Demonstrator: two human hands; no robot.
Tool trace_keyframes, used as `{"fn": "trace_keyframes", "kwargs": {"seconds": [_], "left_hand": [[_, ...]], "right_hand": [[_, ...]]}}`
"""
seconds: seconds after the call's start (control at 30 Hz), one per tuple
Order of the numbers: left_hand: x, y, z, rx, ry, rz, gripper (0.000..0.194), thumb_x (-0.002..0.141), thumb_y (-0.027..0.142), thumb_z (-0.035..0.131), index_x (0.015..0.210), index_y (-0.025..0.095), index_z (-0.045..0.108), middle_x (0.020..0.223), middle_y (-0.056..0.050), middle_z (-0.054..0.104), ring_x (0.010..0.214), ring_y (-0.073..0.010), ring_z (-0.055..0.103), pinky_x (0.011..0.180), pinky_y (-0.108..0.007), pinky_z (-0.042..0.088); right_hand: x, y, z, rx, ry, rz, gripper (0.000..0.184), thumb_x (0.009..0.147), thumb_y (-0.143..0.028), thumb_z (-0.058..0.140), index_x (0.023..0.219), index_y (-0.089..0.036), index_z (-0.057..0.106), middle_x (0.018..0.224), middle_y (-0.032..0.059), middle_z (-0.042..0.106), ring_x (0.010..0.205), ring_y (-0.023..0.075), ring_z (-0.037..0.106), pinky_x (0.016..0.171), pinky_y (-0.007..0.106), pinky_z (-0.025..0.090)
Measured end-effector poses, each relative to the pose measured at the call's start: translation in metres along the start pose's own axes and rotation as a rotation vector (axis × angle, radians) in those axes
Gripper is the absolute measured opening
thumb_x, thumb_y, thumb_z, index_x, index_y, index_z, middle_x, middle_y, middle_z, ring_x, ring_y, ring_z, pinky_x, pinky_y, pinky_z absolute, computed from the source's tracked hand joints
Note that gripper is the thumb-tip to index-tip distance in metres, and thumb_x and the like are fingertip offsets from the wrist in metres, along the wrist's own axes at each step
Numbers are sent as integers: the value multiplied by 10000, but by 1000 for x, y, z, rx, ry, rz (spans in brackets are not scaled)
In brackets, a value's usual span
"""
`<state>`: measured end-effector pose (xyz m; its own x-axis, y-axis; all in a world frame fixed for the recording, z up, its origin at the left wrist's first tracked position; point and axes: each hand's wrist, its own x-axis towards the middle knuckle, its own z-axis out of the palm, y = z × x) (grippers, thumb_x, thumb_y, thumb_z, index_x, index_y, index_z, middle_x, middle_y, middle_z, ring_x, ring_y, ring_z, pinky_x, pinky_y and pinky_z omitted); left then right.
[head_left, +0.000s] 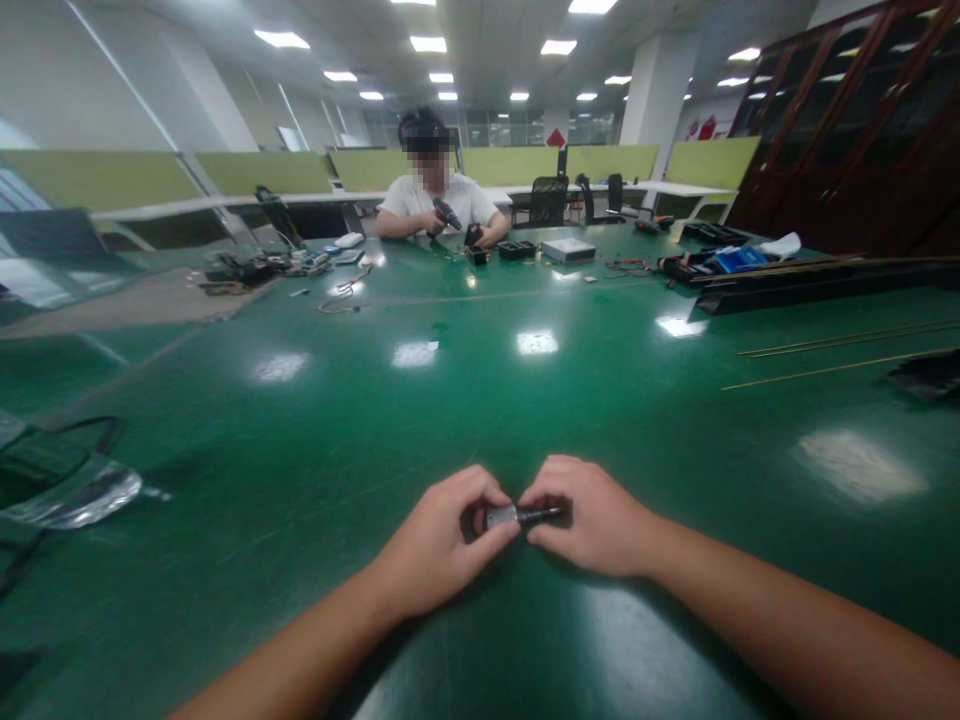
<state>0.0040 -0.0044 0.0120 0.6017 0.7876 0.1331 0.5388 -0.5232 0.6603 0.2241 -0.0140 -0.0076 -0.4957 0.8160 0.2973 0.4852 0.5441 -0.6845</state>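
Observation:
Low over the green table, in the lower middle of the head view, is a small cylindrical tool [504, 516] with a grey body and a thin black end pointing right. My left hand [442, 535] grips the grey body between thumb and curled fingers. From the other side, my right hand [596, 515] curls thumb and forefinger around the black end, near where it meets the grey part. The far end of the body is hidden inside my left hand. Its exact kind is too small to make out.
A glossy green table [360, 400] spreads out ahead. Across it a person [435, 200] holds a power drill [446, 213]. A clear visor-like item [82, 495] lies at left. Thin rods [840, 345] and a black channel [810, 285] lie at right; a white box [568, 249] stands far off.

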Motion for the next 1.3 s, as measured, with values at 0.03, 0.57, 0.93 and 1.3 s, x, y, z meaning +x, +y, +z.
{"fn": "trace_keyframes", "kwargs": {"seconds": [0.03, 0.57, 0.93, 1.3], "left_hand": [[0, 0, 0, 2, 0, -5, 115, 887, 290, 606, 900, 176, 616, 810, -14, 585, 715, -153, 558, 654, -263, 418], [-2, 6, 3, 10, 6, -35, 139, 768, 222, 705, 848, 173, 602, 783, 0, 588, 698, -150, 561, 630, -251, 406], [-1, 8, 2, 22, 9, -42, 143, 761, 212, 704, 844, 172, 594, 772, 3, 579, 695, -150, 557, 631, -253, 404], [-2, 5, 2, 32, -3, -32, 137, 778, 215, 695, 853, 180, 585, 787, -1, 582, 704, -153, 558, 634, -254, 400]], "right_hand": [[1, 0, 1, -1, 0, -2, 157, 743, -168, 738, 896, -189, 709, 819, 16, 672, 813, 164, 588, 801, 297, 426], [0, 4, 4, -43, -7, -54, 70, 772, -204, 739, 807, -207, 679, 757, -13, 680, 767, 160, 589, 845, 339, 397], [0, 4, 1, -21, -22, -31, 66, 773, -201, 743, 824, -205, 701, 737, -19, 673, 741, 154, 607, 967, 388, 389], [0, 4, -1, -19, -41, -24, 63, 779, -205, 729, 840, -206, 709, 748, -6, 681, 744, 164, 614, 995, 415, 397]]}}
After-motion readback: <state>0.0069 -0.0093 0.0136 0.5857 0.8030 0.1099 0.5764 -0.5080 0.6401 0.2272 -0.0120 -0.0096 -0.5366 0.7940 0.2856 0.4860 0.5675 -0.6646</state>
